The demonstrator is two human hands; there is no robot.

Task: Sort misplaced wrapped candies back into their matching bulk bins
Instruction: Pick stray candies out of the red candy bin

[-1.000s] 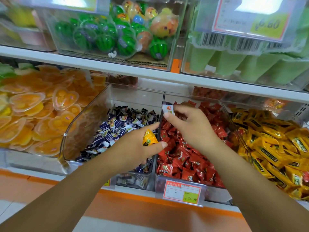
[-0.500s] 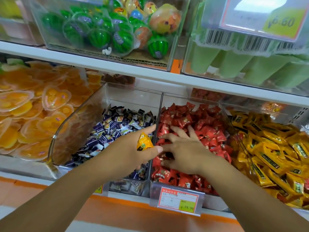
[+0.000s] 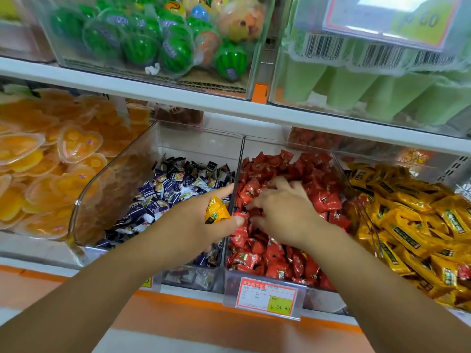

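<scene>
One yellow-orange wrapped candy (image 3: 216, 212), marked in green and black, is pinched between thumb and forefinger of the left hand (image 3: 188, 228), just beside the clear divider (image 3: 238, 169). The right hand (image 3: 283, 212), blurred, is laid with fingers spread on the red candies (image 3: 275, 256); whether one is gripped cannot be told. Three bins are ranged side by side: blue-wrapped candies (image 3: 173, 184) with bare room behind, red candies, yellow candies (image 3: 407, 220).

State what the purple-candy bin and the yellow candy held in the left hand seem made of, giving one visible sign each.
Purple-candy bin: clear rigid plastic, likely acrylic; candies show through its walls. Yellow candy, held by the left hand: shiny printed film wrapper, plastic or foil; it creases and catches light.
</scene>
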